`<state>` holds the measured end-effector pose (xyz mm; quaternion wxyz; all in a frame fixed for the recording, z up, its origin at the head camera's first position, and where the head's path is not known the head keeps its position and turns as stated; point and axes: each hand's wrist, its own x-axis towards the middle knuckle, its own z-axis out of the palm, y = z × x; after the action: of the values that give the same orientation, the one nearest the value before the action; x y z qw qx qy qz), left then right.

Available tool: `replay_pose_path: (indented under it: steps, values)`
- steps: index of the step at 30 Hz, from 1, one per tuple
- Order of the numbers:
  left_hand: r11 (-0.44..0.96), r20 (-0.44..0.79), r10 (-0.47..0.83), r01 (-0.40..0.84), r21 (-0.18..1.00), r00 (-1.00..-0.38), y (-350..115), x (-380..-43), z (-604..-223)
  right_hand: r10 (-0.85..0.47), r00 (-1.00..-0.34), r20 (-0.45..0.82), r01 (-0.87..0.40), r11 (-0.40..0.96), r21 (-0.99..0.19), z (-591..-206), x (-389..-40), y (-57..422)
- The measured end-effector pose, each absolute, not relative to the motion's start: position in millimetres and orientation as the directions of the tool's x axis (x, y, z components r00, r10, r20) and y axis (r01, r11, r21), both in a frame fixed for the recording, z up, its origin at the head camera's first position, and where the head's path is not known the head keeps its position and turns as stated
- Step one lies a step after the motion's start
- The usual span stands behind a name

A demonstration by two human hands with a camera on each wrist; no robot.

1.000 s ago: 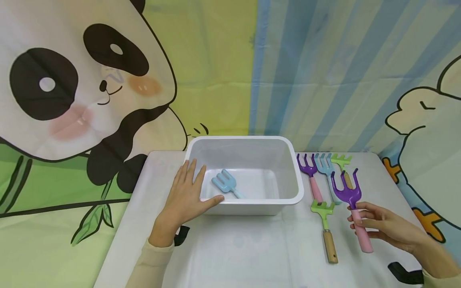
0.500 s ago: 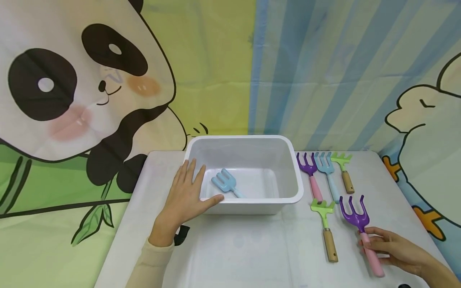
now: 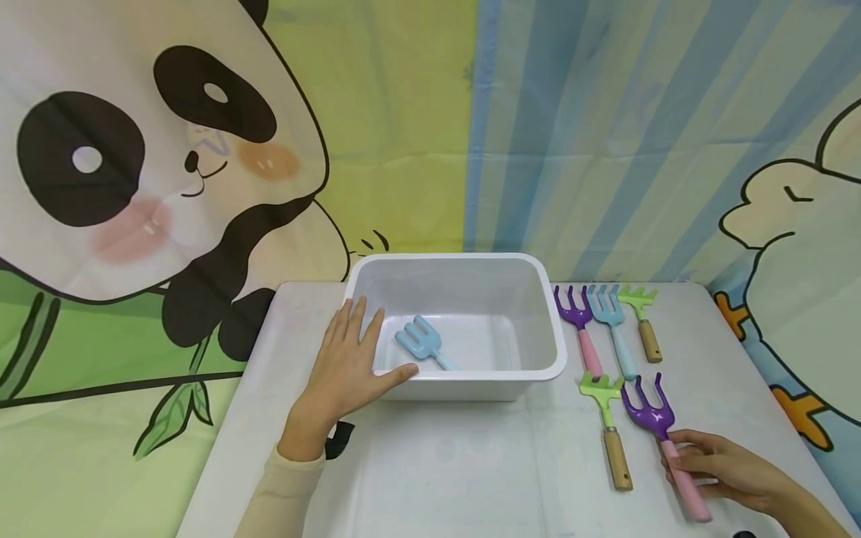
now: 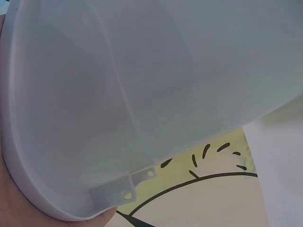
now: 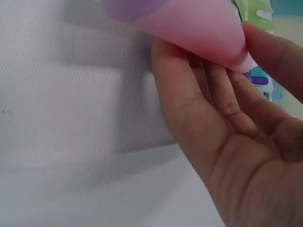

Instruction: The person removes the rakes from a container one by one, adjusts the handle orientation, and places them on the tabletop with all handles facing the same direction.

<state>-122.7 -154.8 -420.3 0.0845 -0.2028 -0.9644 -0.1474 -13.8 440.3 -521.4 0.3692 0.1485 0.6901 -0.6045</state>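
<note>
My right hand (image 3: 733,471) holds a purple garden hand rake (image 3: 649,418) by its pink handle (image 5: 203,38), low over the right side of the table. In the right wrist view, thumb and fingers lie about that handle. Spread nearly straight, the fingers of my left hand (image 3: 346,370) rest over the front left rim of a white plastic bin (image 3: 484,375). The bin's outer wall (image 4: 142,85) fills most of the left wrist view. Inside the bin lies a light blue hand fork (image 3: 420,340). Just left of the held rake lies a green rake (image 3: 608,430) with a wooden handle.
Right of the bin lie a purple rake with a pink handle (image 3: 585,340), a light blue rake (image 3: 615,332) and a smaller green rake (image 3: 644,321). All rest on a white-covered table (image 3: 444,463). A printed cartoon curtain (image 3: 403,134) hangs behind it.
My right hand has moved the purple rake toward me and down, then slightly left beside the wooden-handled green rake. The left hand stays on the bin.
</note>
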Motion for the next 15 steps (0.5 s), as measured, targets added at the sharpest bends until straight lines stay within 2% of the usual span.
replay_pose_path:
  steps: [9, 15]
  values:
    - [0.872, 0.223, 0.367, 0.418, 0.257, -0.903, -154.3, -121.7, -420.8, -0.155, -0.694, -0.703, 0.623, 0.361, -0.694, -518.2, -14.7, 426.9]
    - [0.873, 0.221, 0.364, 0.414, 0.257, -0.905, -154.1, -122.3, -420.5, -0.077, -0.727, -0.682, 0.573, 0.479, -0.665, -513.6, -15.9, 414.9]
